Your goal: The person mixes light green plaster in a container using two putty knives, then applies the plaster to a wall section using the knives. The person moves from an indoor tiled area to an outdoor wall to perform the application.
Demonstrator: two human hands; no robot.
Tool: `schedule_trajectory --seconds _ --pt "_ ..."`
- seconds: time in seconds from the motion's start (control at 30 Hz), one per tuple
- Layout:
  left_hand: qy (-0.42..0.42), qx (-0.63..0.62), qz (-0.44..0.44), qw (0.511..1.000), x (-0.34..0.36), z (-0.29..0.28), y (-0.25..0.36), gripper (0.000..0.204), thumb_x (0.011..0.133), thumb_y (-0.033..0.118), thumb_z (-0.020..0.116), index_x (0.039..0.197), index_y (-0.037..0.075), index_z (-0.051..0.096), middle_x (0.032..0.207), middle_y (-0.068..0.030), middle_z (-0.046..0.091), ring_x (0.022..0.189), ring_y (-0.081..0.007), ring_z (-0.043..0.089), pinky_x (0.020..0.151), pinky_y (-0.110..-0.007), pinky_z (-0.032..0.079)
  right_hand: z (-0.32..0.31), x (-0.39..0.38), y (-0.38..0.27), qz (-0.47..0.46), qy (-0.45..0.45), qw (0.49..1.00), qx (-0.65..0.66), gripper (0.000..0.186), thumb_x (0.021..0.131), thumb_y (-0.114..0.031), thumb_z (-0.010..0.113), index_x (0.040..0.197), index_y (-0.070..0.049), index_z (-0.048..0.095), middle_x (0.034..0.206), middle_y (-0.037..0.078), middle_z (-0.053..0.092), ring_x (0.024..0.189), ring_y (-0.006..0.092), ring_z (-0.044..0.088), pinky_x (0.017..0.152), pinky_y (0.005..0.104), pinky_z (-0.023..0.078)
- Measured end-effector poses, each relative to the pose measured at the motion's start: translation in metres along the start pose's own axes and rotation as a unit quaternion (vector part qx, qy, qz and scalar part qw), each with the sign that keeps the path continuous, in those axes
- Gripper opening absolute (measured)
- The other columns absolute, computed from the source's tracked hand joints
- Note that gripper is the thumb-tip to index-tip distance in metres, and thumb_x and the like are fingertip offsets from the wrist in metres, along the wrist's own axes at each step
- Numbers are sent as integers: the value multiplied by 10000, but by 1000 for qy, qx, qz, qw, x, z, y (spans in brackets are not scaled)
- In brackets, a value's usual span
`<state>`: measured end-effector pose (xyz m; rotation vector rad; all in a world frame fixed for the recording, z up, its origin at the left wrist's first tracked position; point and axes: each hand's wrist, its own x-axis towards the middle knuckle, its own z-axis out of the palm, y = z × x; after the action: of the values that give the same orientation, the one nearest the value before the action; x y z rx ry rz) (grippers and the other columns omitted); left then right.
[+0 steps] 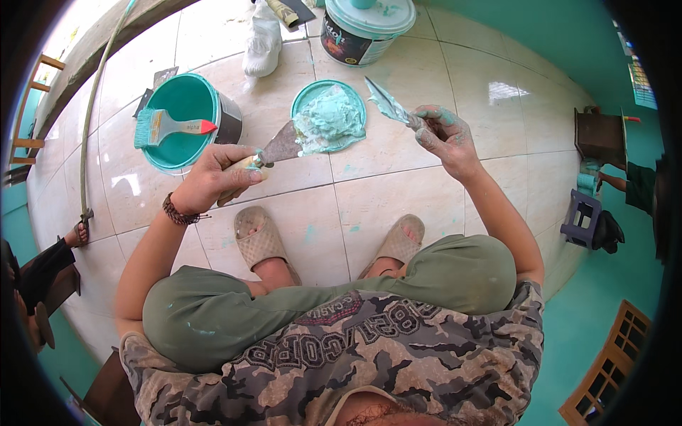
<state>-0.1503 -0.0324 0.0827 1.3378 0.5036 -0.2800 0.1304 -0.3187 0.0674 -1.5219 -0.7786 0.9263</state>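
Observation:
My left hand [217, 176] is closed round the handle of a putty knife [283, 144], whose broad grey blade touches the left edge of a mound of pale turquoise putty [332, 113]. The mound is heaped on a round turquoise lid [297, 98] on the tiled floor and spills over its near edge. In my right hand [449, 142] is a second putty knife [386, 101], gripped low near the blade. Its blade is smeared with putty and held tilted up, to the right of the mound and apart from it. Putty stains the right fingers.
Left of the lid stands an open turquoise bucket [226, 117] with a paintbrush [170, 128] across its rim. A lidded tub [359, 35] and a white bundle [263, 46] lie beyond. A plastic stool [582, 219] and another person's arm [614, 182] are far right; a person's foot [77, 234] is left.

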Motion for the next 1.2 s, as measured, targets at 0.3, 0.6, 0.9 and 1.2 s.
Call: schedule_trajectory --seconds 0.3,0.6,0.9,1.2 --pt "-39 -45 34 998 -1 2 8 313 803 118 716 1057 -49 640 609 11 539 468 -33 452 422 -195 335 21 28 -1 26 -69 993 92 288 852 -102 696 1122 -48 614 1013 -8 619 896 66 548 770 233 469" --pt "-49 -59 58 995 -3 -5 8 336 798 124 713 1072 -53 634 608 12 535 447 -34 432 408 -200 320 0 29 1 23 -23 999 0 273 844 -78 694 1102 -27 621 937 -8 631 806 63 546 730 232 460" --pt "-46 -119 91 988 5 -7 10 308 810 125 681 1051 -52 611 557 8 504 389 -51 402 361 -209 295 4 29 -12 7 1 988 152 287 950 -226 542 1129 -5 582 928 74 619 774 136 561 643 248 449" --pt "-44 -84 87 992 18 5 14 312 830 168 649 1038 -60 608 522 1 470 362 -63 372 352 -217 282 33 35 -33 85 -144 940 299 432 988 -367 408 989 28 582 650 92 541 456 135 490 376 250 381"
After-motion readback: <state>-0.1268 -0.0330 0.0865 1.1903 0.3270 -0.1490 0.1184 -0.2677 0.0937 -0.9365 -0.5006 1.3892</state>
